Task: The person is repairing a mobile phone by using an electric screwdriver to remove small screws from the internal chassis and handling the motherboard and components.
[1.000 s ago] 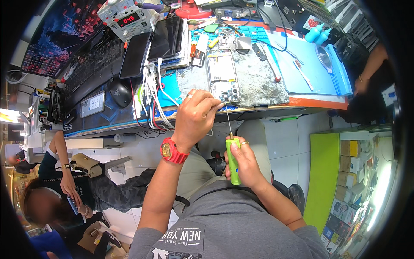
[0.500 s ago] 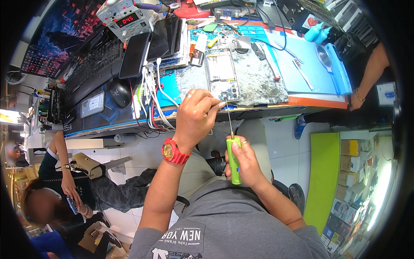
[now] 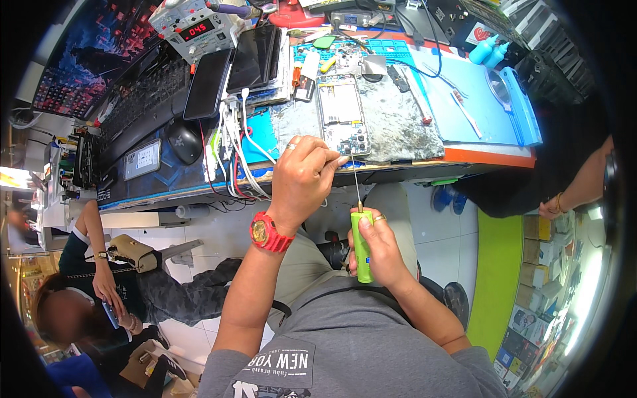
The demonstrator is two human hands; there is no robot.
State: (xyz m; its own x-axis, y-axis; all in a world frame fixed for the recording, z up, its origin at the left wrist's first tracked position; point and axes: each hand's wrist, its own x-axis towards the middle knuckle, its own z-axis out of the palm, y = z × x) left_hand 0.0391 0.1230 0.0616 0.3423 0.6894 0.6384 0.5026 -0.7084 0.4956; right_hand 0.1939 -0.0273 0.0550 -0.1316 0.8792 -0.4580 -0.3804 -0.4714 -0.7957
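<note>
An opened smartphone (image 3: 343, 109) lies on the stained grey mat near the bench's front edge, its inner parts bare and camera openings toward me. My right hand (image 3: 385, 252) is closed around a green-handled screwdriver (image 3: 361, 255), below the bench edge. The long thin shaft points up and away, its tip at the phone's near end. Beside that tip, my left hand (image 3: 304, 174) is closed in a pinch at the near left corner of the phone. Whatever sits between those fingertips is hidden or too small to name.
White cables (image 3: 232, 146) hang over the edge left of my left hand. Further left are a black mouse (image 3: 184, 141) and dark phones (image 3: 207, 85). A blue tray (image 3: 464, 109) stands right of the mat (image 3: 398, 126). Two people are nearby: one seated left, one right.
The screwdriver's handle has shifted slightly to the right in my right hand. My left hand stays in place. The person at the right has moved away from the bench, further right and nearer.
</note>
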